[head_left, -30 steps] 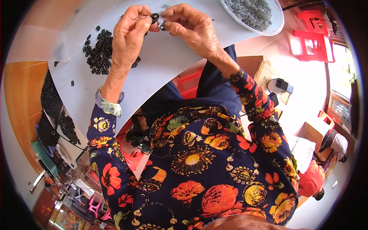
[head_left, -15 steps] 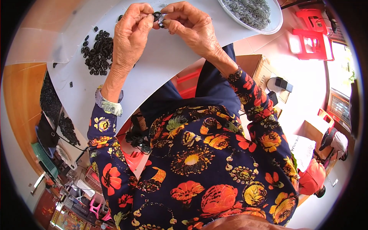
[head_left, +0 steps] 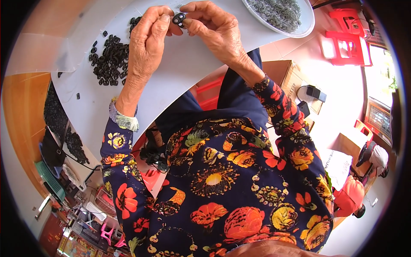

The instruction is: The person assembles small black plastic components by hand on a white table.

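Here you are with both hands raised over the far side of the pale counter (head_left: 180, 70), and right between them sits the small black piece (head_left: 178, 19), its holes turned up toward you. Your left hand (head_left: 145, 49) has it by its left side, thumb and forefinger pinched close together on the edge. Over comes your right hand (head_left: 220, 32) from the other side, thumb tip up against the right end of the piece, forefinger arched above with a gap under it. Whether those right fingers grip the piece or something tiny of their own, I can't tell; they cover too much.

Just left of your left wrist, there's the heap of black pieces (head_left: 110, 62), loosely piled, a few scattered round its edge, and one stray piece (head_left: 78, 96) lying alone nearer the counter's left edge. Up on your right, well apart from the heap, the round pale bowl (head_left: 310, 26) is loaded with small silvery-grey parts (head_left: 276, 15).

Beyond the counter on your right, a cardboard box (head_left: 277, 73) stands near your knee, with red stools (head_left: 349, 49) past it. Down at lower right, a person in a red top (head_left: 349, 199) is beside a white bag (head_left: 339, 167). Over at far left, a green basket (head_left: 50, 180).
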Tool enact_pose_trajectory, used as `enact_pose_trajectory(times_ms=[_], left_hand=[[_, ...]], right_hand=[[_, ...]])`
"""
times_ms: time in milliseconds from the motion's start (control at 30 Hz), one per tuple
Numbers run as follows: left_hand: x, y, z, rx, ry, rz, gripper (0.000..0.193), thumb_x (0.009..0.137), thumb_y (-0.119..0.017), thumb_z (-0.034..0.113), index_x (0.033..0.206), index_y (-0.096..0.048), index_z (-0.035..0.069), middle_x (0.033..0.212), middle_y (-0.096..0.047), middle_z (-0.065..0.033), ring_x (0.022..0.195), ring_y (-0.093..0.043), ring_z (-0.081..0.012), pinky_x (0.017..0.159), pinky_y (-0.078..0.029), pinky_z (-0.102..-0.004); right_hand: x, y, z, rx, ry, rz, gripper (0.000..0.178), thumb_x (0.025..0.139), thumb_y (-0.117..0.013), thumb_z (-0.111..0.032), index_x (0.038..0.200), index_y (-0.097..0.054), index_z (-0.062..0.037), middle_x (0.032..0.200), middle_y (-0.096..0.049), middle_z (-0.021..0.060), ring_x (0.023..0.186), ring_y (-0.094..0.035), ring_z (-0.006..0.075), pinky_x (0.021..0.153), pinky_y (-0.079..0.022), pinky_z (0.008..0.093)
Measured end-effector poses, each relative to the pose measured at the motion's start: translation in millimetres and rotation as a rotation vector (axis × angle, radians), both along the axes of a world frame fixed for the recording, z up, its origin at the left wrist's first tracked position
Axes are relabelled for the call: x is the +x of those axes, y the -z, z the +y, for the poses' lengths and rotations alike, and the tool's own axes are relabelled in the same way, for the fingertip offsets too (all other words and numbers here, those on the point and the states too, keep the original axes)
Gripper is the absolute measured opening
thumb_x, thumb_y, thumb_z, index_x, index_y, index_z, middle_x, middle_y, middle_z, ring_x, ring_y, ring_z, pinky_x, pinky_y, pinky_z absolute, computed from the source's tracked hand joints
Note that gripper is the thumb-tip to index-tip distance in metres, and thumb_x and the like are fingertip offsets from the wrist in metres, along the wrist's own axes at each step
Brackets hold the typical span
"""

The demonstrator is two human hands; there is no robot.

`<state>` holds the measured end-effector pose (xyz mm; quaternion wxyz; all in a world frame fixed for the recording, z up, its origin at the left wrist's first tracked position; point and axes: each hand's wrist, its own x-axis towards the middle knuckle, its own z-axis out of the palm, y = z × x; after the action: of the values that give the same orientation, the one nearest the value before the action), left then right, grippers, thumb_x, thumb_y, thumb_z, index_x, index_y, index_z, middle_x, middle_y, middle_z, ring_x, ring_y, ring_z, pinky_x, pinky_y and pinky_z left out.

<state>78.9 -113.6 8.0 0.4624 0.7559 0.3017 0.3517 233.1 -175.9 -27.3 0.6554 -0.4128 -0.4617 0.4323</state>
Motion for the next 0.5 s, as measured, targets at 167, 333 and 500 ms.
enact_pose_trajectory(times_ms=[167, 333, 500], left_hand=[[2.2, 5.1, -2.4, 0.001, 0.042, 0.025, 0.021, 0.097, -0.048, 0.020, 0.092, -0.056, 0.002, 0.067, -0.058, -0.0026, 0.060, -0.049, -0.0078, 0.059, -0.043, -0.0228], [3.0, 5.3, -4.8, 0.008, -0.043, 0.068, 0.029, 0.096, -0.048, 0.028, 0.088, -0.056, 0.001, 0.061, -0.045, 0.0024, 0.058, -0.038, -0.0067, 0.053, -0.034, -0.0241], [0.9, 3.7, -6.8, -0.052, -0.074, 0.073, 0.021, 0.095, -0.047, 0.018, 0.082, -0.051, 0.001, 0.061, -0.044, 0.0002, 0.056, -0.041, -0.0073, 0.052, -0.038, -0.0241]], right_hand=[[-1.4, 0.9, 0.9, 0.023, 0.010, -0.008, 0.024, 0.088, -0.060, -0.004, 0.111, -0.058, 0.0014, 0.088, -0.066, 0.0054, 0.077, -0.059, 0.0077, 0.074, -0.051, 0.0232], [-2.8, -4.9, -1.8, 0.008, -0.068, 0.049, 0.028, 0.086, -0.062, -0.003, 0.112, -0.057, 0.0034, 0.086, -0.065, 0.0064, 0.082, -0.063, 0.0108, 0.077, -0.052, 0.0249], [-4.8, -14.3, -4.6, -0.044, -0.094, -0.059, 0.031, 0.083, -0.065, -0.002, 0.112, -0.056, 0.0040, 0.084, -0.065, 0.0069, 0.084, -0.065, 0.0119, 0.075, -0.053, 0.0246]])
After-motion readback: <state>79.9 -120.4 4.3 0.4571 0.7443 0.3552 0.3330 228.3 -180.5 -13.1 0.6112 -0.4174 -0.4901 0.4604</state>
